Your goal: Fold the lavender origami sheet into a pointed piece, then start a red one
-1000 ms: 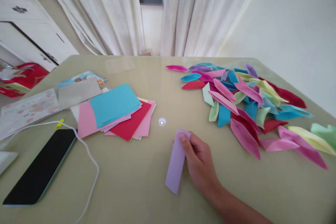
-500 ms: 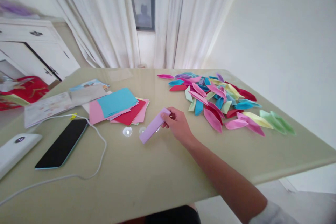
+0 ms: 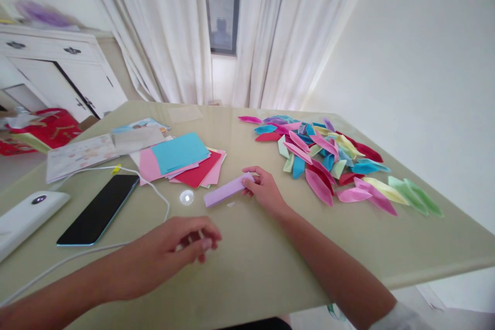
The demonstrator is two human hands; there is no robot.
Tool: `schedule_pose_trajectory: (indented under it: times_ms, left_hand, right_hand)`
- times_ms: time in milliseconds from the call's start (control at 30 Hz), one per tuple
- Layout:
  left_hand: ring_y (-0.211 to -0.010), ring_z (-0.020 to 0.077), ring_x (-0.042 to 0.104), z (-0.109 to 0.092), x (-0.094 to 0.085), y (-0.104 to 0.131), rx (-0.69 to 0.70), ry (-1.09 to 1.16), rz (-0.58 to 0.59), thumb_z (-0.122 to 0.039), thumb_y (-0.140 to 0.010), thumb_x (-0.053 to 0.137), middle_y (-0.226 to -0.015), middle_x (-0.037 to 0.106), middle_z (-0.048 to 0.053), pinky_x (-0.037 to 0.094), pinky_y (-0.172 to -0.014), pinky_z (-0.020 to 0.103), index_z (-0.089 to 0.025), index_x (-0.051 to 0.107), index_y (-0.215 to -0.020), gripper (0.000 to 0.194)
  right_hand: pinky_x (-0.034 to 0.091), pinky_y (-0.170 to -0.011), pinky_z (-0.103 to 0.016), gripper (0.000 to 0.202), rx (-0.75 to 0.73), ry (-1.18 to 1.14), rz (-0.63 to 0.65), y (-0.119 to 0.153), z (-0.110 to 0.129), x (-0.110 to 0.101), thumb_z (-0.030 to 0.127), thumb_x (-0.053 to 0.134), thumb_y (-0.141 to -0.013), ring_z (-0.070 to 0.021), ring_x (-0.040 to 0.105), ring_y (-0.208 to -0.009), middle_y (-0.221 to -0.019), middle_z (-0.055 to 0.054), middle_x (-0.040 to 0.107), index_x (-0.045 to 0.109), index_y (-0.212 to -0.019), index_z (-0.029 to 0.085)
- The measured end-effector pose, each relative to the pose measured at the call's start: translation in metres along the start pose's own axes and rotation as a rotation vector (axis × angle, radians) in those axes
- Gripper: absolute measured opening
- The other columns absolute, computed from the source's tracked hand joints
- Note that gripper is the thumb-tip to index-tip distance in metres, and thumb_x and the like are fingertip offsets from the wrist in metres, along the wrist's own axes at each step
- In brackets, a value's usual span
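A folded strip of purple paper (image 3: 226, 192) is pinched by one end between the thumb and fingers of my right hand (image 3: 263, 190), just over the middle of the table. Its other end points left. My left hand (image 3: 189, 242) hovers lower and to the left, its curled fingers and thumb apart with nothing between them. To the right lies a pile of folded paper pieces (image 3: 319, 185) in pink, blue, red, green and yellow. Left of the strip is a stack of flat coloured sheets, a blue sheet (image 3: 181, 152) on top and a red sheet (image 3: 201, 170) beside it.
A black phone (image 3: 98, 211), a white device (image 3: 33, 221) and a white cable (image 3: 166, 201) lie at the left. Printed papers (image 3: 83, 154) rest behind them. The table (image 3: 247, 273) meets a wall on the right; curtains (image 3: 170, 26) hang behind.
My left hand has come into view from the lower left. The purple strip has turned flatter, and my right hand is slightly lower. The whole view has shifted a little.
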State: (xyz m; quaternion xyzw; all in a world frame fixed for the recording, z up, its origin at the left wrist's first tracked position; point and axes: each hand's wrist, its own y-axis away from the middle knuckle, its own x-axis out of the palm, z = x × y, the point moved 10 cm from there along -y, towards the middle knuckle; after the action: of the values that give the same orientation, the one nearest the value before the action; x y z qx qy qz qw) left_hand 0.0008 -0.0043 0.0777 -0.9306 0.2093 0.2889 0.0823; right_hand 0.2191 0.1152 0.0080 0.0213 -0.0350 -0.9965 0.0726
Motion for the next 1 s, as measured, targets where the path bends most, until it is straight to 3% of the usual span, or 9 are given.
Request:
schedule_pose_trajectory:
  times_ms: [33,133,267,367,500,600,700,867,1000]
  left_hand:
    - [-0.094,0.0223,0.075,-0.003,0.011,-0.019,0.045,-0.092,0.078,-0.041,-0.103,0.061,-0.115,0.078,0.004,0.062,-0.083,0.033,-0.031,0.075,-0.125,0.028]
    - [-0.136,0.0338,0.058,-0.022,0.012,-0.063,0.241,-0.404,-0.067,-0.036,-0.101,0.060,-0.147,0.064,0.013,0.046,-0.116,0.053,-0.023,0.062,-0.144,0.044]
    - [-0.133,0.0390,0.059,-0.011,0.017,-0.074,0.178,-0.545,-0.145,-0.042,-0.103,0.056,-0.143,0.064,0.020,0.045,-0.112,0.060,-0.015,0.052,-0.150,0.054]
    - [-0.121,0.0335,0.066,0.000,0.025,-0.063,0.090,-0.350,-0.065,-0.037,-0.107,0.047,-0.136,0.068,0.016,0.052,-0.104,0.051,-0.018,0.057,-0.144,0.043]
    - [-0.101,0.0279,0.071,0.008,0.028,-0.056,-0.057,0.003,-0.019,-0.042,-0.101,0.060,-0.113,0.076,0.007,0.057,-0.088,0.040,-0.022,0.068,-0.129,0.035]
    - [-0.081,0.0239,0.072,0.020,0.027,-0.060,-0.177,0.273,-0.081,-0.049,-0.095,0.067,-0.091,0.076,0.004,0.059,-0.071,0.034,-0.020,0.074,-0.116,0.037]
    - [-0.075,0.0228,0.074,0.033,0.031,-0.065,-0.257,0.433,-0.167,-0.051,-0.088,0.074,-0.088,0.076,0.005,0.061,-0.065,0.032,-0.018,0.077,-0.105,0.037]
    - [-0.070,0.0219,0.077,0.031,0.047,-0.073,-0.248,0.509,-0.172,-0.051,-0.087,0.075,-0.095,0.077,0.006,0.063,-0.060,0.032,-0.019,0.072,-0.119,0.045]
    - [-0.072,0.0187,0.075,0.035,0.046,-0.074,-0.274,0.569,-0.251,-0.052,-0.085,0.077,-0.095,0.078,0.005,0.064,-0.072,0.033,-0.019,0.075,-0.121,0.049]
  right_hand:
    - [0.050,-0.055,-0.023,0.042,-0.007,-0.005,0.009,0.003,0.001,-0.001,0.032,0.075,-0.080,-0.0134,0.068,-0.057,-0.074,0.002,0.074,0.063,-0.118,0.018]
    - [0.049,-0.058,-0.023,0.052,-0.016,-0.035,0.060,0.011,0.005,-0.002,0.038,0.078,-0.081,-0.0134,0.069,-0.059,-0.075,0.002,0.075,0.061,-0.126,0.018]
    - [0.048,-0.060,-0.023,0.044,0.007,-0.109,0.137,0.018,0.008,0.003,0.047,0.081,-0.083,-0.0135,0.069,-0.060,-0.074,0.002,0.074,0.065,-0.113,0.019]
    - [0.048,-0.062,-0.023,0.042,0.035,-0.174,0.241,0.025,0.012,0.014,0.047,0.086,-0.080,-0.0126,0.067,-0.062,-0.076,0.002,0.073,0.063,-0.103,0.020]
    - [0.046,-0.063,-0.024,0.037,-0.003,-0.016,0.373,0.033,0.033,0.022,0.044,0.089,-0.078,-0.0133,0.062,-0.066,-0.075,0.002,0.069,0.068,-0.094,0.018]
    - [0.039,-0.058,-0.024,0.025,-0.092,0.273,0.316,0.030,0.054,0.010,0.041,0.080,-0.087,-0.0130,0.055,-0.064,-0.072,0.002,0.066,0.075,-0.091,0.017]
    - [0.039,-0.058,-0.024,0.021,-0.124,0.426,0.373,0.031,0.060,0.008,0.039,0.077,-0.089,-0.0133,0.054,-0.064,-0.071,0.002,0.065,0.077,-0.090,0.018]
    - [0.043,-0.062,-0.025,0.029,-0.134,0.323,0.334,0.036,0.040,-0.003,0.043,0.084,-0.084,-0.0148,0.058,-0.068,-0.079,0.001,0.070,0.077,-0.095,0.018]
    - [0.046,-0.067,-0.026,0.041,-0.207,0.331,0.253,0.041,0.035,-0.010,0.043,0.087,-0.082,-0.0165,0.062,-0.076,-0.092,-0.001,0.072,0.076,-0.113,0.020]
